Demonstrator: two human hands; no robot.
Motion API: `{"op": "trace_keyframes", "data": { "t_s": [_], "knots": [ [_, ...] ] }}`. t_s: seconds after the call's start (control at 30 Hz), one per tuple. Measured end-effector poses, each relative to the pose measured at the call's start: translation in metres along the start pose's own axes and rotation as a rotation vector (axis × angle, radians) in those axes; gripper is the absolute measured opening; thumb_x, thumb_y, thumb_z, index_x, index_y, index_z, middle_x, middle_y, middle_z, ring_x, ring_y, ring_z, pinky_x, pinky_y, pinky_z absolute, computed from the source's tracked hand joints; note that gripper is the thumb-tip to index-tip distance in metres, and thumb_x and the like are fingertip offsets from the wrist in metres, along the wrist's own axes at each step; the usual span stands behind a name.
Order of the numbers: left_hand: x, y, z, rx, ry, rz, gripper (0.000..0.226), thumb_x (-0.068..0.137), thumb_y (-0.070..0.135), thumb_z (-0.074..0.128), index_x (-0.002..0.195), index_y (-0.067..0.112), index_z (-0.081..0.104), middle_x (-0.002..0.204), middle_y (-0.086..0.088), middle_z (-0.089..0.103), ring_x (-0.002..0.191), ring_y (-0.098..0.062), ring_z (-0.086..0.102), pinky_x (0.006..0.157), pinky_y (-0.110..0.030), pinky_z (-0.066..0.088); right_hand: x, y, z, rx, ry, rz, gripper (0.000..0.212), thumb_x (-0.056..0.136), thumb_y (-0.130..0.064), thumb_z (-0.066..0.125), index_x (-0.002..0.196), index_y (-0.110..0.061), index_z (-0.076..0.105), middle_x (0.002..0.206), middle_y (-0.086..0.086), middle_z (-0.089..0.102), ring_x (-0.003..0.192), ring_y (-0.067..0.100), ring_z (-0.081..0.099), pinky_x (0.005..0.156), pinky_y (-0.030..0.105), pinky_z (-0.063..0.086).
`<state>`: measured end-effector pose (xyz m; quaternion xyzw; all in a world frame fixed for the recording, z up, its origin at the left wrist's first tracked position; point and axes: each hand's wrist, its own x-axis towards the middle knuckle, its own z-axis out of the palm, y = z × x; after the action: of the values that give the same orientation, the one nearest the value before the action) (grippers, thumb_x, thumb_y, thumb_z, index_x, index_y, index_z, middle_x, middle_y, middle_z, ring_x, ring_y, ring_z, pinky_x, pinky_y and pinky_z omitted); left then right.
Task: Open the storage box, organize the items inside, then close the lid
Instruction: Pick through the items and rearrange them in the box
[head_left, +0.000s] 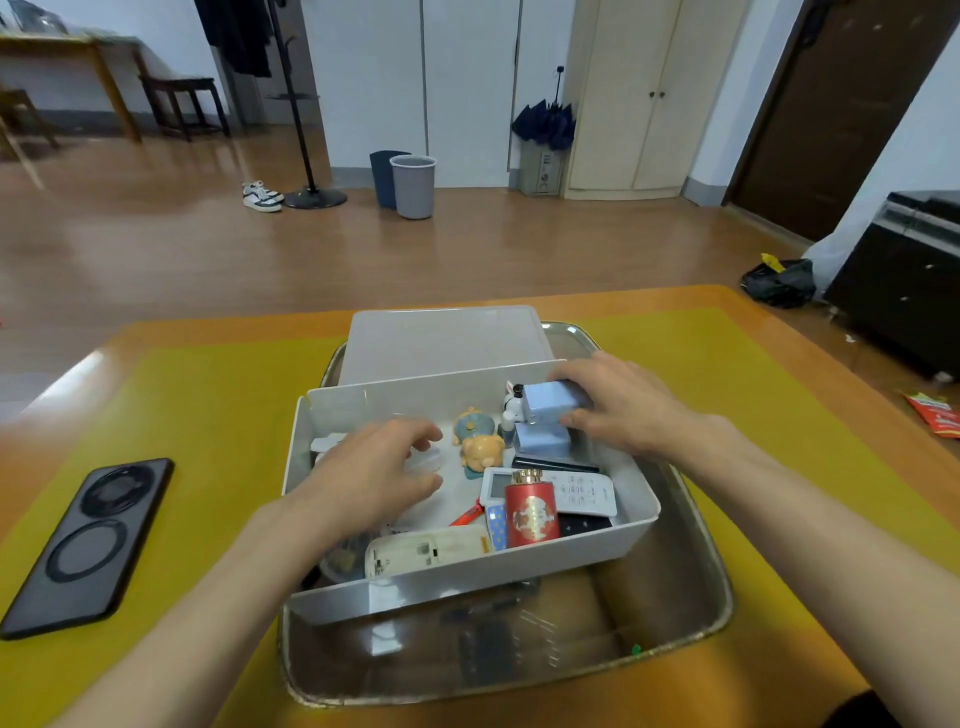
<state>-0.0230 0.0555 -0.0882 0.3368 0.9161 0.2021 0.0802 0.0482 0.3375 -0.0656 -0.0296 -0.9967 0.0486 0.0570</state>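
Note:
The white storage box (415, 590) stands open inside a metal tray (691, 613). Its lid (441, 338) lies flat behind it. My right hand (623, 400) grips a light blue box (545, 402) at the box's far right corner, just above a second light blue box (543, 441). My left hand (379, 473) reaches into the left half, fingers spread over a clear round lid (428, 460). Inside also lie a bear figurine (480, 452), a red bottle (531, 512), a white remote (582, 493) and another remote (426, 553) against the near wall.
A black phone (91, 545) lies face down on the yellow mat (208, 395) to the left of the tray. A red snack packet (935, 415) sits at the table's right edge. Bins, a coat stand and cupboards stand on the floor beyond.

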Motion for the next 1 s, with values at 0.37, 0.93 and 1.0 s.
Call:
{"op": "trace_keyframes", "data": {
  "t_s": [0.37, 0.93, 1.0],
  "knots": [
    [-0.003, 0.037, 0.015, -0.048, -0.031, 0.097, 0.03, 0.089, 0.055, 0.055, 0.11, 0.035, 0.064, 0.096, 0.021, 0.064, 0.091, -0.002, 0.06, 0.08, -0.037, 0.055, 0.007, 0.005, 0.018, -0.141, 0.006, -0.133, 0.055, 0.087, -0.051, 0.069, 0.138, -0.036, 0.057, 0.115, -0.006, 0.057, 0.106, 0.019, 0.04, 0.086, 0.034, 0.033],
    [-0.001, 0.066, 0.046, -0.216, -0.029, -0.04, 0.049, 0.065, 0.072, 0.063, 0.097, 0.035, 0.06, 0.087, 0.017, 0.062, 0.078, -0.001, 0.057, 0.062, -0.026, 0.048, -0.007, -0.01, -0.001, -0.002, 0.083, -0.091, 0.042, 0.086, -0.041, 0.07, 0.126, -0.028, 0.064, 0.119, -0.008, 0.061, 0.114, 0.015, 0.049, 0.086, 0.036, 0.047],
    [0.001, 0.063, 0.035, -0.374, 0.009, -0.092, 0.042, 0.063, 0.062, 0.072, 0.091, 0.034, 0.059, 0.085, 0.015, 0.064, 0.079, -0.001, 0.06, 0.066, -0.029, 0.052, -0.013, -0.015, -0.007, 0.019, 0.043, -0.093, 0.029, 0.087, -0.044, 0.069, 0.113, -0.031, 0.07, 0.107, -0.012, 0.067, 0.104, 0.014, 0.059, 0.075, 0.033, 0.048]
  ]
}}
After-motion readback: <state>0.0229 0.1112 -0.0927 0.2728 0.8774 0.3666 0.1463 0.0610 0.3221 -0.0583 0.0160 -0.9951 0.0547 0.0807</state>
